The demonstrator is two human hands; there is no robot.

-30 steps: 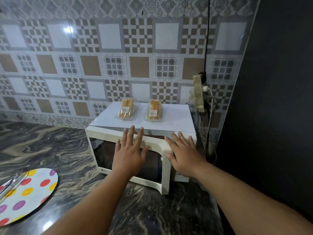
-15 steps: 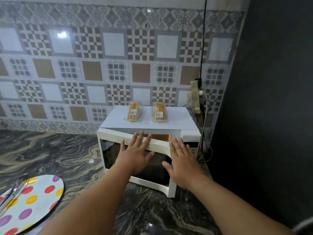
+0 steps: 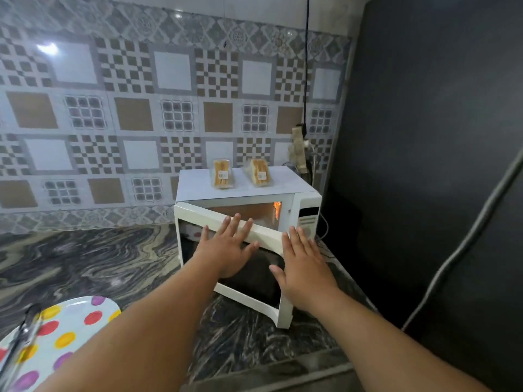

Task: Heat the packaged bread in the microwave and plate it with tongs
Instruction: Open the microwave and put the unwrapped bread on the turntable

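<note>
Centre frame: half-open microwave door [image 3: 256,239] is pressed by left hand [image 3: 226,251] and right hand [image 3: 304,264], fingers straight and spread.

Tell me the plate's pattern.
White plate with red, yellow and purple polka dots; head view, bottom left.

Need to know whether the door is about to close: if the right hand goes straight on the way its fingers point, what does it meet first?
The right hand likely meets the microwave's control panel beside the half-open door; depth is unclear.
</note>
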